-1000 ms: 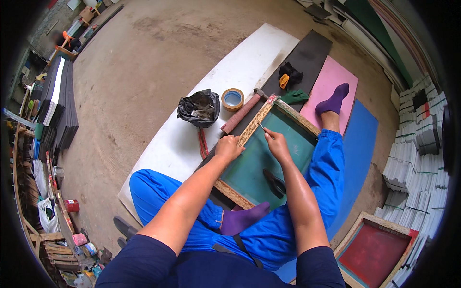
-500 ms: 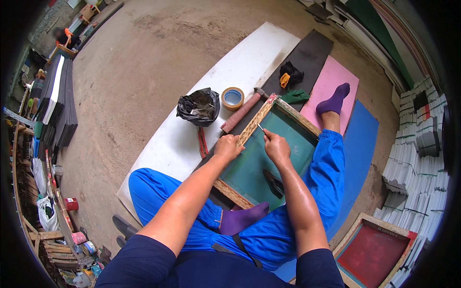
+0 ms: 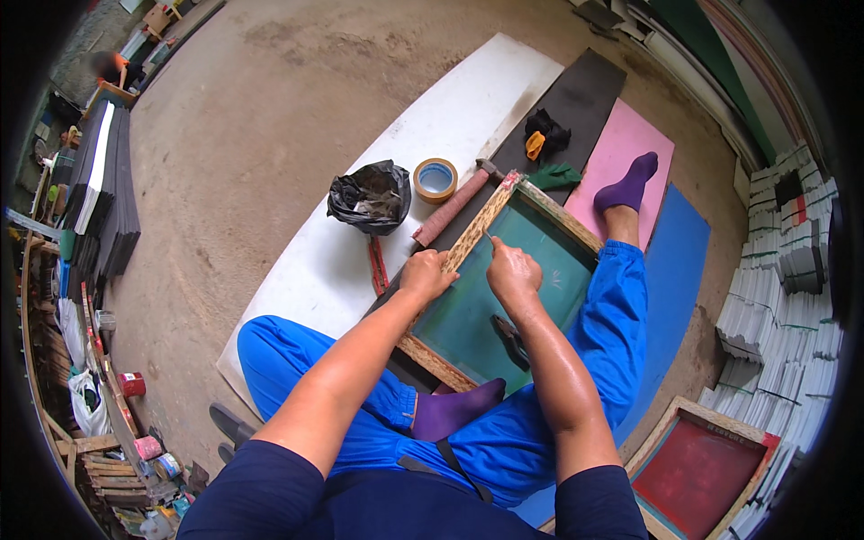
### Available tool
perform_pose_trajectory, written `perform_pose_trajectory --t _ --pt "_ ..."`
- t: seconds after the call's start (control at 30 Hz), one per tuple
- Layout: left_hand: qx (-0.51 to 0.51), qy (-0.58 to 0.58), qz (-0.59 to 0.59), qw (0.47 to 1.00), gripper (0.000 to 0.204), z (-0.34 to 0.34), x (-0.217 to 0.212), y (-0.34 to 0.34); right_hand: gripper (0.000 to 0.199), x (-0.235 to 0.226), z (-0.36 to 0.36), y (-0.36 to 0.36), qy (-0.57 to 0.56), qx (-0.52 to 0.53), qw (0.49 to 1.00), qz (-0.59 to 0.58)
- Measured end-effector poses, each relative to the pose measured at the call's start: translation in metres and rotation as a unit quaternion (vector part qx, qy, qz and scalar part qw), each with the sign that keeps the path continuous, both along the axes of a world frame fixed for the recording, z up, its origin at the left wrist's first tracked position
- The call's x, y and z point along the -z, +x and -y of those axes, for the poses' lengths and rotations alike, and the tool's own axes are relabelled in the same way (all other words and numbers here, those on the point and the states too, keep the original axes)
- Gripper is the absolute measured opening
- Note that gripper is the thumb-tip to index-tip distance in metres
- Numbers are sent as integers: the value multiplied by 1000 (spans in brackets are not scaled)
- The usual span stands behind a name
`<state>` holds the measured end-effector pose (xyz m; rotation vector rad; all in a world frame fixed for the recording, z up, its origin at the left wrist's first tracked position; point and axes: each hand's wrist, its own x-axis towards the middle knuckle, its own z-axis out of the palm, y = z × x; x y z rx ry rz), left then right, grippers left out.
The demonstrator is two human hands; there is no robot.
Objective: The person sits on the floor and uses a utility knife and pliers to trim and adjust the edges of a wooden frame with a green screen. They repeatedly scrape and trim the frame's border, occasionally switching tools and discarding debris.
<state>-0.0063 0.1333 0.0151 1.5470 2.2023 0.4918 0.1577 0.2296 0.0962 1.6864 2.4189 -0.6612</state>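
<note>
Wood frame [image 3: 482, 220] is resting under clamped L hand [image 3: 427, 274]; R hand [image 3: 515, 273], apart, is clutching thin tool [image 3: 489, 235]; green screen [image 3: 468, 310] below is spanning frame, work prob. unfinished

Frame [image 3: 479, 229]: tool [image 3: 510, 342] on its mesh [image 3: 450, 319]. Left side: hammer [image 3: 452, 211] alongside; farther left, tape roll [image 3: 420, 185], then bag [image 3: 369, 200]. Behind: cloth [image 3: 556, 176]. Right side: person's leg [image 3: 612, 301]; second frame [image 3: 724, 419] farther right, beside stacked sheets [image 3: 765, 301].

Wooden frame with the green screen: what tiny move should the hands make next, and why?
Maybe the right hand should nudge the thin tool along the wooden frame, because its tip is near the inner edge and the left hand holds that same side.
</note>
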Motion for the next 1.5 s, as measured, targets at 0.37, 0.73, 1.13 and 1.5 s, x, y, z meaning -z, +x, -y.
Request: perform_pose_trajectory --t 0.37,0.73,1.13,1.5 --pt "20 12 32 999 45 2 -4 -3 40 4 -1 -3 5 3 1000 27" --pt "18 30 26 999 42 0 -4 5 41 40 -4 12 -4 28 996 -82" --pt "7 -1 11 1000 44 1 -1 4 36 85 -6 28 -99 99 926 -351" --pt "-6 7 -3 1000 48 0 -1 5 39 52 -28 30 -399 285 795 -358"
